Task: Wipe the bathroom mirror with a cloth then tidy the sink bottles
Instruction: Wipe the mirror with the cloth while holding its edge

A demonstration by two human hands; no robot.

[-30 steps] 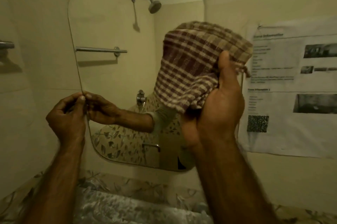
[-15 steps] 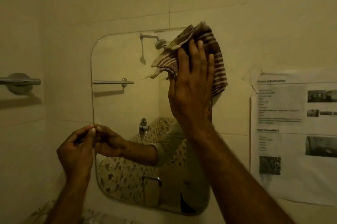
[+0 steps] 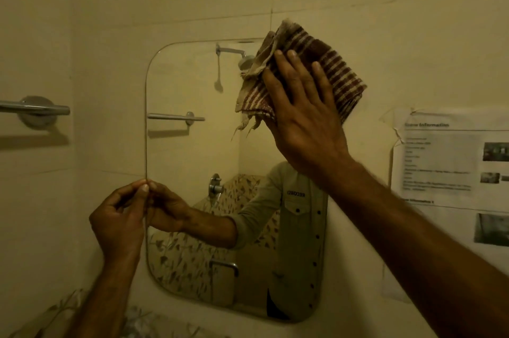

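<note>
The right hand [image 3: 303, 114] is reaching up on an extended arm, palm flat and fingers [image 3: 285, 70] spread, pressing forward. The left hand [image 3: 118, 220] is sitting lower, its thumb and fingertips pinched together, forearm rising from below.
</note>
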